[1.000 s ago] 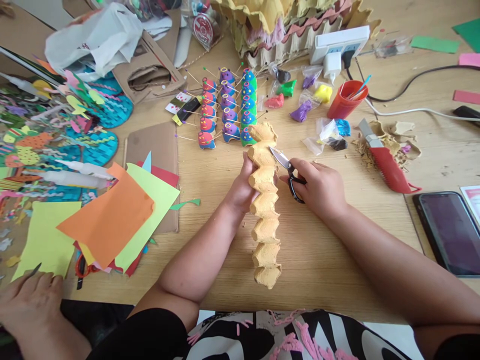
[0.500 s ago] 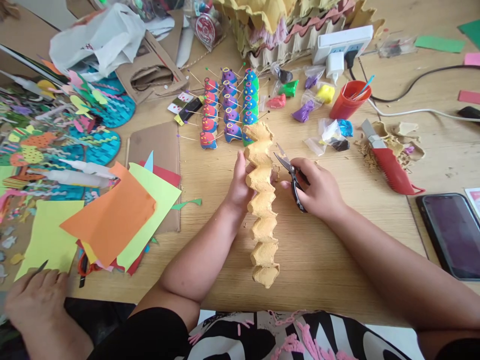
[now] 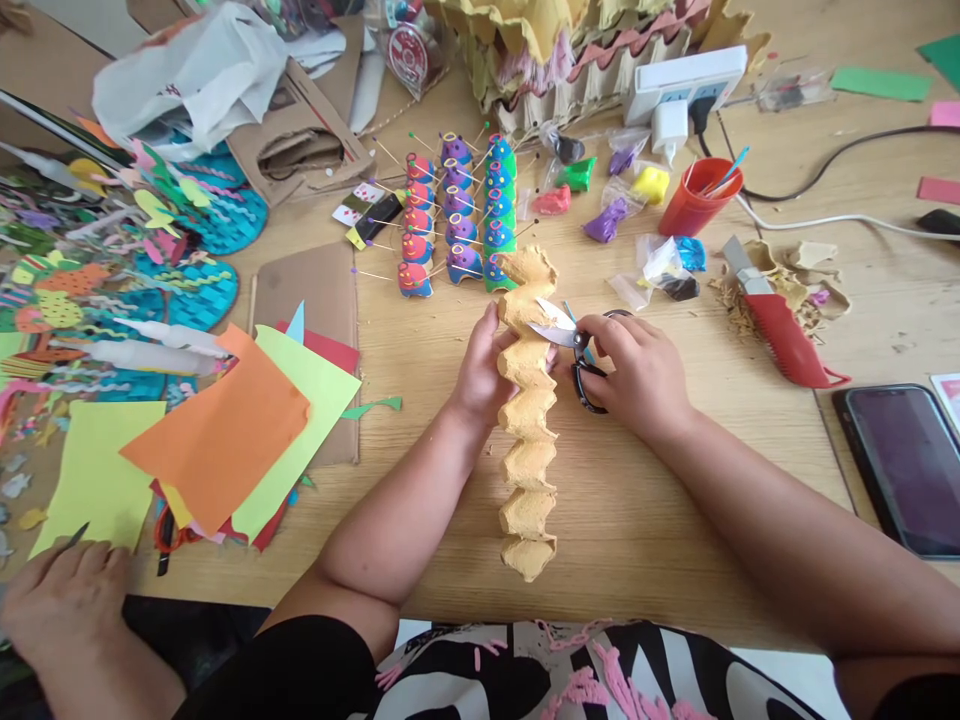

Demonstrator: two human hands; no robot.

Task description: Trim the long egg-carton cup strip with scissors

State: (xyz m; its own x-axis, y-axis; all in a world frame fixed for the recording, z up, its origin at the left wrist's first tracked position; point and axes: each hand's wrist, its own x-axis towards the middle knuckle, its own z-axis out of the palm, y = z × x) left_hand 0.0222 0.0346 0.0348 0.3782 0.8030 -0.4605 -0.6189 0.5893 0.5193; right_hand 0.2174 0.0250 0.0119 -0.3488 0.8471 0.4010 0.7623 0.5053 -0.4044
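Observation:
My left hand (image 3: 484, 365) grips a long yellow strip of egg carton (image 3: 527, 410) by its upper part, with the thumb on the left edge and fingers partly hidden behind it. The strip is bumpy, and its lower end hangs toward me. In my right hand (image 3: 637, 370) is a pair of scissors (image 3: 585, 375) with black handles. Their blades are parted and lie at the strip's right side, near the second bump from the top. Just beyond the strip stand caterpillar figures in three rows: red (image 3: 416, 240), purple (image 3: 463, 230) and green-blue (image 3: 498, 220).
At left lie coloured paper sheets (image 3: 225, 430) and another person's hand (image 3: 71, 590) holding a dark pointed tool. On the right are an orange cup (image 3: 697, 197), a red-handled saw (image 3: 787, 340), and a phone (image 3: 904, 470). Egg trays (image 3: 600, 70) and a power strip (image 3: 690, 80) stand behind.
The scissors have moved left, from beside the strip to its right edge, and their blades have spread wider. My left hand keeps its grip on the strip.

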